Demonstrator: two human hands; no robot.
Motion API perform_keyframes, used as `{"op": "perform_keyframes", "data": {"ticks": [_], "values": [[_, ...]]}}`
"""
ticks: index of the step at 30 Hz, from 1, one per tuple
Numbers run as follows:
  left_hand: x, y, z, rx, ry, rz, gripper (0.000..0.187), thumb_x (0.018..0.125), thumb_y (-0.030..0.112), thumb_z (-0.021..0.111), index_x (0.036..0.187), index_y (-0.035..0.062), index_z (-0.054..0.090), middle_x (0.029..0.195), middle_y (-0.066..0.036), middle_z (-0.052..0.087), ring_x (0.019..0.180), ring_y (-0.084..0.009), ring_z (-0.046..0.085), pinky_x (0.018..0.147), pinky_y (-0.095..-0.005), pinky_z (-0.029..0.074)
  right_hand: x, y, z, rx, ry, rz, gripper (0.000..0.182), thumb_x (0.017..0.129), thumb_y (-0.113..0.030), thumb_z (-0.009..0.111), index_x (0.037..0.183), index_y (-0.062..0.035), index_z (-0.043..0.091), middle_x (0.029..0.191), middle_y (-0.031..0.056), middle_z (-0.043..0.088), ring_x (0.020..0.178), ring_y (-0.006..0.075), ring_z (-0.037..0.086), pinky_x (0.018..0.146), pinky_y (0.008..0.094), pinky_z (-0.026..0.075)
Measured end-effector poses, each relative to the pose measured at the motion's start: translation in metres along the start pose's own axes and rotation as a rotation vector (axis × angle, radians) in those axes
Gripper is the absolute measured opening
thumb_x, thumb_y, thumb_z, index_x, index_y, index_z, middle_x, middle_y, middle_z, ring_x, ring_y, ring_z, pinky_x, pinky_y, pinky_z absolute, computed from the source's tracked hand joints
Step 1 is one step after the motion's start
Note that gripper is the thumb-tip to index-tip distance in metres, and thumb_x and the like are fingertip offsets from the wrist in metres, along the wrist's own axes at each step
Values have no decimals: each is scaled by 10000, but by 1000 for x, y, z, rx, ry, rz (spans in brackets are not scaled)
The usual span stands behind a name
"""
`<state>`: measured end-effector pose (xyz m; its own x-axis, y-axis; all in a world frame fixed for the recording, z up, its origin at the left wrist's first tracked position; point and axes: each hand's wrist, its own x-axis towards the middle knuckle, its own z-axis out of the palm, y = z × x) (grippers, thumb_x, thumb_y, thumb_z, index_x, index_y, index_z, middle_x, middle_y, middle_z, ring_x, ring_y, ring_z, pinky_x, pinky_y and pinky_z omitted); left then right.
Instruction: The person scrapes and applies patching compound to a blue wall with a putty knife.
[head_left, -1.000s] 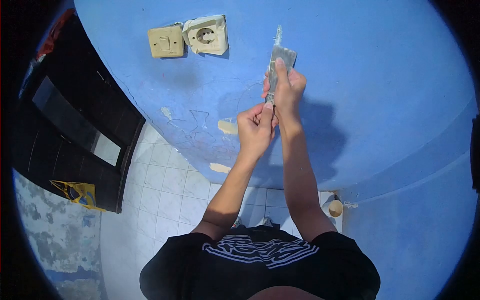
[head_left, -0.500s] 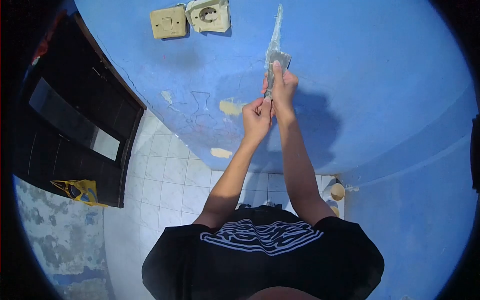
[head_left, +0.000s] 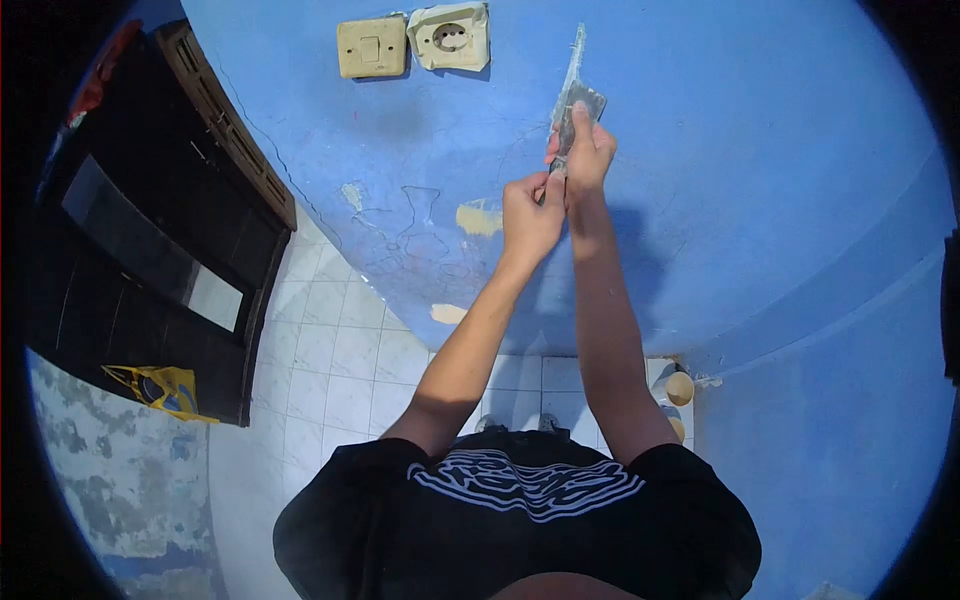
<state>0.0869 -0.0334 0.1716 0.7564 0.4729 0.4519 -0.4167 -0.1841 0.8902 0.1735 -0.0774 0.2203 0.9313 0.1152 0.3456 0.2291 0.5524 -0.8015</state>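
Both of my hands are on a grey putty knife [head_left: 592,99] held against the blue wall [head_left: 760,160]. My right hand [head_left: 590,160] is closed around its upper part, the thumb lying along the blade. Lower down, my left hand [head_left: 532,212] pinches the handle end. The blade overlaps the lower part of a narrow, whitish filled strip [head_left: 570,72], which runs upward from it and tapers. Most of the handle is hidden by my fingers.
A light switch [head_left: 371,48] and a loose-looking wall socket [head_left: 450,38] sit left of the strip. Peeled patches [head_left: 480,218] mark the wall. At left stand a dark door [head_left: 150,230] and a yellow bag [head_left: 170,390]. A round beige container [head_left: 680,388] stands in the floor corner.
Both hands and the putty knife have slid a little up the wall along the whitish strip. The whole view has shifted slightly. The grip looks the same.
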Motion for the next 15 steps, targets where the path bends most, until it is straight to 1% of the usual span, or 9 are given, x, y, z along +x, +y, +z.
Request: {"op": "perform_keyframes", "data": {"ticks": [1, 3, 5, 7, 11, 13, 14, 15], "values": [[0, -1, -2, 44, 0, 35, 337, 990, 188, 546, 747, -26, 641, 552, 19, 535, 442, -38, 411, 406, -251, 297, 0, 2, 0, 7, 4, 8, 427, 1001, -336, 535, 748, 4, 581, 555, 71, 558, 425, 145, 517, 400, 279, 437], [-15, -6, -12, 71, 10, -22, 339, 986, 185, 547, 745, -32, 648, 556, 15, 543, 462, -38, 421, 423, -252, 306, -16, 18, 1, 11, 36, 29, 433, 997, -347, 538, 746, 4, 581, 552, 73, 556, 424, 146, 514, 400, 280, 433], [-10, 0, -9, 90, 22, -50, 341, 983, 182, 549, 743, -37, 655, 561, 11, 551, 483, -37, 431, 441, -253, 315, -10, 15, 2, 18, 53, 21, 440, 993, -357, 542, 745, 4, 581, 550, 75, 554, 422, 148, 511, 400, 281, 429], [-6, 8, -9, 227, 44, 71, 331, 976, 159, 552, 748, -55, 661, 571, 5, 564, 500, -44, 438, 458, -263, 325, -5, 9, 4, 87, 14, 99, 416, 983, -360, 571, 768, -4, 561, 558, 83, 534, 442, 162, 501, 421, 285, 413], [-7, 15, -20, 137, 27, 26, 331, 965, 151, 555, 737, -66, 656, 567, -5, 567, 505, -52, 448, 464, -273, 336, -13, 12, 13, 87, 84, 94, 409, 984, -352, 567, 779, 2, 551, 550, 85, 523, 434, 171, 486, 420, 297, 402], [-6, 32, -32, 166, -42, -46, 324, 959, 159, 563, 736, -59, 654, 558, -13, 562, 512, -54, 448, 467, -284, 337, -16, 16, 20, 175, 53, 88, 406, 986, -350, 563, 785, 3, 549, 548, 84, 517, 431, 173, 478, 422, 300, 404], [-6, 38, -32, 289, -32, -45, 316, 953, 163, 569, 747, -63, 648, 550, -14, 544, 515, -54, 428, 468, -286, 328, -14, 17, 20, 181, 51, 79, 405, 988, -347, 560, 783, 2, 544, 548, 81, 512, 427, 173, 467, 427, 303, 403], [-5, 34, -29, 292, -33, -44, 316, 953, 163, 569, 747, -63, 648, 550, -14, 544, 515, -54, 428, 468, -286, 328, -12, 17, 19, 184, 52, 79, 405, 988, -347, 560, 783, 2, 544, 548, 81, 512, 427, 173, 467, 427, 303, 403]]}}
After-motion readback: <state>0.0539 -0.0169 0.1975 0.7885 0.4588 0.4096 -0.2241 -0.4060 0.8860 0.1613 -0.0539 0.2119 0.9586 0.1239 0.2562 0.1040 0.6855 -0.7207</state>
